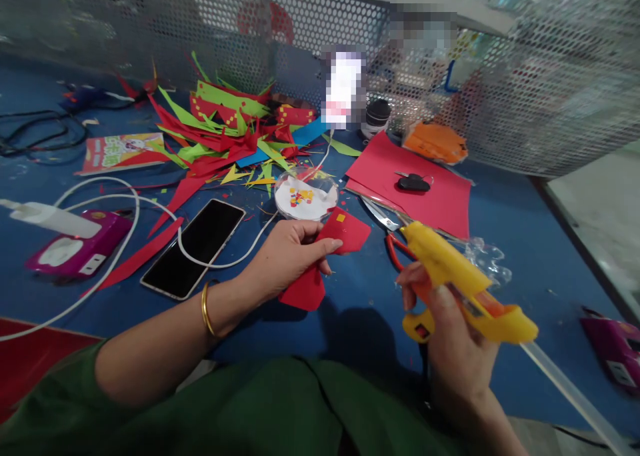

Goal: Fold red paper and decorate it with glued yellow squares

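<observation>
A folded red paper piece [354,233] with a small yellow square on it is pinched between the thumb and fingers of my left hand [295,253]. Its lower part hangs beneath the hand. My right hand [453,339] is wrapped round a yellow glue gun [445,256], whose nozzle points left toward the red paper without touching it. A clear glue stick [570,389] sticks out of the gun's back end. Just beyond my left hand, a round clear dish [306,196] holds small yellow and red bits on white.
Scissors [387,223] lie partly under red sheets [435,203] bearing a black key fob [413,183]. Colored paper scraps [220,136] pile at the back. A phone [195,249], white cable and purple power strip [80,243] lie left; another strip [613,349] lies right.
</observation>
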A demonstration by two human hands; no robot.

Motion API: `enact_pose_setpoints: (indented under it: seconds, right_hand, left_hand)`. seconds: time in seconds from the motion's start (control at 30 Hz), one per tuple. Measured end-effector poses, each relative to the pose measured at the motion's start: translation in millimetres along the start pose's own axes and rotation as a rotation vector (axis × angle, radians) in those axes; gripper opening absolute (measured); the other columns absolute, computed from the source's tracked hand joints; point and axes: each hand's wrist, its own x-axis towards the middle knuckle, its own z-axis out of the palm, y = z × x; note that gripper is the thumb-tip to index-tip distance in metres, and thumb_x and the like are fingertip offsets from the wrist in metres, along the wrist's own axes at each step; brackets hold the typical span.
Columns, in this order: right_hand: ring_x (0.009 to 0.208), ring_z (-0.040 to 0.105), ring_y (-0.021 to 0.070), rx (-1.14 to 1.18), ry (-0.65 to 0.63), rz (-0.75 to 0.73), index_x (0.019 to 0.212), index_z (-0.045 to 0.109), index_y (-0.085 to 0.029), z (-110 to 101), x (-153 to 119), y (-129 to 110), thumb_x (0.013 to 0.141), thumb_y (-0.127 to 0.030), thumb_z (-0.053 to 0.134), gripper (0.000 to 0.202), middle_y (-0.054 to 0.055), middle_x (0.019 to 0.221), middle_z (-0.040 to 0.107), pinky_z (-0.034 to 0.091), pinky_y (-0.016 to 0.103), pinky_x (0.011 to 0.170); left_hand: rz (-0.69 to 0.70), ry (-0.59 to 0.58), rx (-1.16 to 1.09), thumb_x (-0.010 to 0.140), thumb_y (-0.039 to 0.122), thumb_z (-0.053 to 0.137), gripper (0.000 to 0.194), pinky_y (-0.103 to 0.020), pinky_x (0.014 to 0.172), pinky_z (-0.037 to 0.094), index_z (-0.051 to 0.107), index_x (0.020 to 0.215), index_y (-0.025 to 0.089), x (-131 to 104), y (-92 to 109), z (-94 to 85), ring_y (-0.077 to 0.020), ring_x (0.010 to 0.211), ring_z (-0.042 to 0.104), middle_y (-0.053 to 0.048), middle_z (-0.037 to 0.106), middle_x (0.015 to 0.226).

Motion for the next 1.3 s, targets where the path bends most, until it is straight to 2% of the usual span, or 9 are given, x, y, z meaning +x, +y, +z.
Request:
enact_pose_setpoints:
  seconds: [0.13, 0.27, 0.37, 0.63, 0.83, 0.93, 1.0, 1.17, 1.3]
  right_hand:
    - [0.073, 0.061, 0.0184, -0.048, 0.104, 0.164, 0.100, 0.062, -0.022, -29, 19, 7, 0.091, -0.048, 0.058, 0.027, 0.003, 0.085, 0.064, 0.048, 0.031, 0.061]
    - [0.074, 0.054, 0.0205, -0.633, 0.109, 0.212, 0.097, 0.057, -0.022, -80, 43, 27, 0.083, -0.059, 0.057, 0.039, 0.005, 0.089, 0.058, 0.042, 0.034, 0.062]
    - [0.077, 0.052, 0.0227, -0.974, -0.025, 0.280, 0.083, 0.059, -0.022, -106, 59, 51, 0.083, -0.055, 0.055, 0.033, 0.007, 0.084, 0.054, 0.036, 0.035, 0.063]
    - [0.075, 0.056, 0.0243, -1.143, -0.254, 0.321, 0.084, 0.065, -0.019, -107, 64, 91, 0.088, -0.047, 0.049, 0.032, 0.011, 0.083, 0.058, 0.035, 0.033, 0.061]
    - [0.090, 0.065, 0.0373, -1.093, -0.076, 0.193, 0.115, 0.067, -0.016, -116, 50, 70, 0.087, -0.059, 0.055, 0.053, 0.021, 0.106, 0.067, 0.044, 0.045, 0.068]
    - [0.106, 0.064, 0.0395, -0.889, 0.097, 0.096, 0.123, 0.064, -0.022, -99, 38, 35, 0.092, -0.057, 0.053, 0.048, 0.019, 0.114, 0.068, 0.048, 0.051, 0.082]
    - [0.099, 0.068, 0.0326, -0.611, 0.162, 0.038, 0.121, 0.064, -0.026, -75, 28, 11, 0.090, -0.053, 0.059, 0.041, 0.013, 0.108, 0.072, 0.050, 0.049, 0.085]
    - [0.076, 0.069, 0.0190, 0.147, -0.066, 0.245, 0.119, 0.062, -0.023, 0, 19, -18, 0.081, -0.043, 0.072, 0.044, 0.004, 0.087, 0.075, 0.055, 0.036, 0.070]
    - [0.062, 0.060, 0.0134, 0.364, -0.065, 0.364, 0.110, 0.065, -0.020, 29, 28, -15, 0.075, -0.040, 0.077, 0.043, -0.004, 0.066, 0.065, 0.051, 0.031, 0.064]
  left_hand:
    - [-0.022, -0.014, 0.009, 0.079, 0.040, 0.075, 0.028, -0.018, 0.040, 0.045, 0.069, 0.092, 0.016, -1, 1, -1.1, -0.0109, 0.043, 0.059, 0.001, 0.068, 0.058]
    - [-0.018, -0.005, 0.045, 0.075, 0.039, 0.078, 0.033, -0.019, 0.038, 0.046, 0.070, 0.097, 0.017, -3, 5, 0.1, -0.0134, 0.042, 0.061, 0.002, 0.066, 0.055]
    - [-0.006, 0.016, 0.067, 0.073, 0.035, 0.078, 0.031, -0.018, 0.037, 0.045, 0.070, 0.096, 0.017, -4, 6, 1.8, -0.0130, 0.041, 0.059, 0.002, 0.065, 0.052]
    - [0.066, 0.015, 0.061, 0.073, 0.032, 0.080, 0.025, -0.017, 0.042, 0.045, 0.072, 0.090, 0.016, 0, -1, 1.5, -0.0100, 0.044, 0.058, 0.001, 0.066, 0.053]
    - [0.080, -0.029, 0.009, 0.074, 0.026, 0.078, 0.018, -0.018, 0.042, 0.043, 0.071, 0.087, 0.015, -2, -1, 1.5, -0.0087, 0.043, 0.057, 0.002, 0.066, 0.054]
    - [0.096, -0.063, -0.017, 0.075, 0.023, 0.077, 0.013, -0.018, 0.044, 0.044, 0.071, 0.084, 0.016, -4, -1, 2.0, -0.0076, 0.042, 0.057, 0.002, 0.066, 0.055]
    - [0.114, -0.087, -0.034, 0.076, 0.022, 0.076, 0.010, -0.017, 0.044, 0.044, 0.070, 0.080, 0.016, -6, -1, 2.5, -0.0071, 0.043, 0.058, 0.003, 0.067, 0.057]
    - [0.158, -0.136, -0.016, 0.075, 0.021, 0.077, 0.009, -0.017, 0.045, 0.043, 0.071, 0.080, 0.016, -8, -4, 4.2, -0.0076, 0.047, 0.062, 0.004, 0.068, 0.060]
    - [0.185, -0.156, -0.020, 0.074, 0.024, 0.078, 0.014, -0.020, 0.051, 0.047, 0.073, 0.083, 0.015, -6, -8, 4.0, -0.0081, 0.051, 0.062, 0.002, 0.071, 0.069]
